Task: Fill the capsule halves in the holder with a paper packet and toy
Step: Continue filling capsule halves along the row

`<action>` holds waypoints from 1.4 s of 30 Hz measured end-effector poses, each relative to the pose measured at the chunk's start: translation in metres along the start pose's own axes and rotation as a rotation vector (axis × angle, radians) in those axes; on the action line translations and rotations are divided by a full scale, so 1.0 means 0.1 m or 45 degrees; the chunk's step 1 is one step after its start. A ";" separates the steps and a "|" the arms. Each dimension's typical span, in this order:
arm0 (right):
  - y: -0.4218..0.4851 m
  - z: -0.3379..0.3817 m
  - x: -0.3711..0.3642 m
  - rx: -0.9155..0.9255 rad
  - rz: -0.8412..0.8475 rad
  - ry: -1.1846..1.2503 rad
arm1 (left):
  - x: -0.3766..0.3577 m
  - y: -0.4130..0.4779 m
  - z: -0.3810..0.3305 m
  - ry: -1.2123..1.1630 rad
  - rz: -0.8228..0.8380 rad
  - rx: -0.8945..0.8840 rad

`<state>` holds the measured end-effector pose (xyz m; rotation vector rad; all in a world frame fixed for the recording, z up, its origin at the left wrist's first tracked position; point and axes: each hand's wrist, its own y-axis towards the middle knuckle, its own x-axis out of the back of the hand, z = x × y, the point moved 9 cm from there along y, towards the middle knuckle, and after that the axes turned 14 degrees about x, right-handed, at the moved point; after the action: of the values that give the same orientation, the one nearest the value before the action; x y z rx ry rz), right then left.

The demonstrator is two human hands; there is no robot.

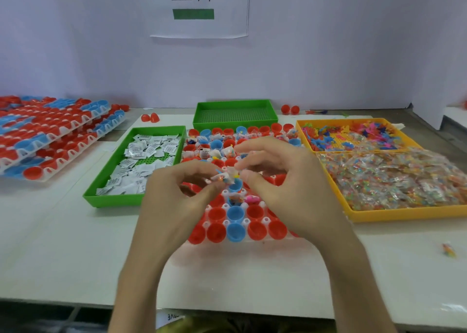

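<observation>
A white holder point(252, 222) in front of me carries rows of red and blue capsule halves point(235, 213); the far rows hold packets and toys, the near rows are bare. Both hands hover over its middle. My left hand point(177, 201) and my right hand point(285, 181) pinch between them a small bundle point(227, 176) of white paper packet and colourful toy, just above a blue capsule half point(235, 186). A green tray point(113, 193) left of the holder holds several white paper packets point(141, 156). An orange tray point(404, 212) on the right holds bagged toys point(394, 178).
Stacked holders of red and blue halves point(50, 140) lie at far left. A second green tray point(235, 115) stands behind the holder. Loose red halves point(290, 109) sit near the wall. One toy bag point(448, 250) lies on the table at right.
</observation>
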<state>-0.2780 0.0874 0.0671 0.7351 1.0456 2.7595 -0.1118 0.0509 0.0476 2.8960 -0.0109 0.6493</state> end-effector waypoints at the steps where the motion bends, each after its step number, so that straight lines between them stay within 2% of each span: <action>1: 0.00 -0.03 0.03 -0.008 -0.030 0.001 | 0.02 0.03 0.06 0.060 -0.021 0.019; 7: 0.01 -0.11 0.31 0.016 -0.170 -0.009 | -0.03 0.24 0.41 0.320 -0.005 0.173; 16: -0.01 -0.12 0.33 0.020 -0.182 -0.001 | -0.17 0.34 0.56 0.524 0.057 0.303; 26: -0.01 -0.13 0.27 0.015 -0.157 0.010 | -0.21 0.42 0.64 0.583 0.167 0.468; 32: -0.02 -0.14 0.25 0.048 -0.160 -0.049 | -0.24 0.46 0.53 0.879 0.136 0.484; 35: 0.02 -0.21 0.04 0.006 0.004 -0.214 | -0.25 0.47 0.51 0.922 0.142 0.491; 38: 0.15 -0.28 -0.39 -0.051 0.367 -0.333 | -0.24 0.48 0.47 0.952 0.123 0.476; 40: 0.20 -0.28 -0.68 0.000 0.611 -0.413 | -0.24 0.48 0.49 0.995 0.129 0.477; 42: 0.23 -0.28 -0.83 0.039 0.729 -0.447 | -0.25 0.48 0.52 1.011 0.139 0.470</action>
<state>-0.2163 0.0321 0.0303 1.6775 0.9107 2.8687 -0.1148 -0.0061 -0.0011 2.7331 0.0594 1.9414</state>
